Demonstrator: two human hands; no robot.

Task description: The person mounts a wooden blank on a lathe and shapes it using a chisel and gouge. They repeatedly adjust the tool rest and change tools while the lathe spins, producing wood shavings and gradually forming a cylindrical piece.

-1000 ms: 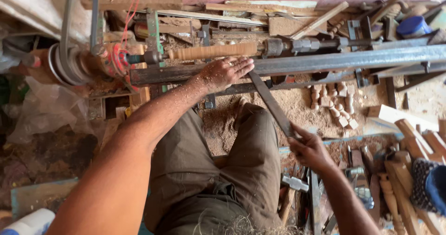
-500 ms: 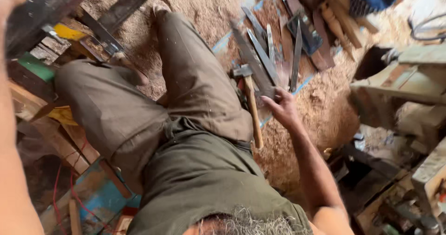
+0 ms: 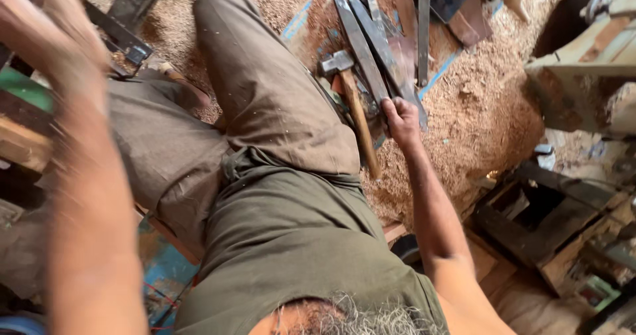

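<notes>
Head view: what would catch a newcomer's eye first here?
Probably the right hand, resting on a fan of long flat metal tools spread over the sawdust at top centre. Just left of it lies a hammer with a wooden handle. The left hand is a raised blur at far left.

Head view, steeply down, close over lap [image 3: 278, 176]

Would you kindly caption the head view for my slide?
Right hand grips a long metal tool beside a hammer on sawdust.

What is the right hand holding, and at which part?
The right hand grips a long flat metal tool at its near end. The left hand is too blurred to tell.
</notes>
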